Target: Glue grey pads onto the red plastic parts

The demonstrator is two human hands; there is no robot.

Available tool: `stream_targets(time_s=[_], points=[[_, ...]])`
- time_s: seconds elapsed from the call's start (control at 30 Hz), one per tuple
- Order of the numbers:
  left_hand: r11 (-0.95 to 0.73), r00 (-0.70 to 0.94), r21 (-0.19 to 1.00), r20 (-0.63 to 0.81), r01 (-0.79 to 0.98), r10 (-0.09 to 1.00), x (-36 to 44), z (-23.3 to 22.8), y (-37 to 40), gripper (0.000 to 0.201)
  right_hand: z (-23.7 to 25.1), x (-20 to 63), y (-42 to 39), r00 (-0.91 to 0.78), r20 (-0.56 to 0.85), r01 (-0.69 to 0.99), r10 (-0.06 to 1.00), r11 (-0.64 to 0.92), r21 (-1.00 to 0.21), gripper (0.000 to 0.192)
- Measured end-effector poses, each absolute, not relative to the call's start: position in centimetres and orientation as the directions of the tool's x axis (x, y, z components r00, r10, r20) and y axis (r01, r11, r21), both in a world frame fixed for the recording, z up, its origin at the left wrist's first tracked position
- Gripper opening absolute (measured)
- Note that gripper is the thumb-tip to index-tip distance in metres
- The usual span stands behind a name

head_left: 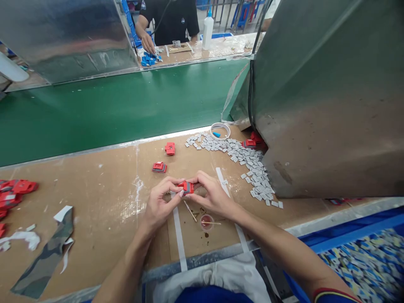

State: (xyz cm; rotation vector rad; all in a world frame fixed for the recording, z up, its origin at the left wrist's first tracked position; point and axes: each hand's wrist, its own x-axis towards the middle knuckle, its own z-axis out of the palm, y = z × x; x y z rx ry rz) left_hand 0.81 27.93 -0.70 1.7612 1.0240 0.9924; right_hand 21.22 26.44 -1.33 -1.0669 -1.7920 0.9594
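My brown table (pixel 94 185), a green belt (pixel 110 105), a heap of small grey bits (pixel 249 162), a white bottle (pixel 207 28), a tape ring (pixel 220 131)

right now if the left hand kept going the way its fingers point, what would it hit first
The left hand points up and right, its fingertips already on the small red part pinched between both hands. Just past that it would meet the right hand, though depth is hard to judge.

Bare bench lies open left of the hands; grey chips (pixel 249 162) and a metal housing (pixel 328 109) crowd the right.
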Motion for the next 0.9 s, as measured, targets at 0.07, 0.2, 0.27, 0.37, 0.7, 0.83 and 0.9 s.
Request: stream_targets(time_s=[0.07,0.2,0.27,0.37,0.7,0.83,0.9], points=[[-0.318,0.34,0.915,0.226,0.248,0.913,1.0,-0.6,27.8,0.013,-1.6,21.2,26.5,-0.308,0.282,0.306,0.909,0.375,-0.875,0.017],[-0.349,0.387,0.895,0.228,0.278,0.893,0.7,0.1,27.9,0.013,-1.6,20.9,27.0,-0.332,0.258,0.232,0.907,0.343,-0.91,0.02],[-0.353,0.452,0.892,0.201,0.283,0.869,0.1,0.4,28.3,0.012,-0.7,21.2,26.8,-0.351,0.227,0.208,0.908,0.312,-0.927,0.02],[-0.414,0.361,0.857,0.297,0.308,0.884,-1.5,0.4,29.4,0.025,1.6,23.6,24.0,-0.27,0.235,0.26,0.934,0.306,-0.916,0.018],[-0.426,0.265,0.668,0.335,0.61,0.904,-2.8,-3.6,33.4,0.028,-4.4,39.9,6.1,0.702,0.324,0.568,0.634,-0.225,-0.791,0.031],[-0.399,0.221,0.66,0.34,0.637,0.914,-2.3,-3.0,32.9,0.02,-9.6,43.8,7.6,0.799,0.393,0.563,0.455,-0.335,-0.756,0.042],[-0.355,0.153,0.649,0.347,0.673,0.925,-2.3,-2.6,32.6,0.019,-10.6,44.7,8.9,0.809,0.41,0.566,0.422,-0.37,-0.737,0.045]])
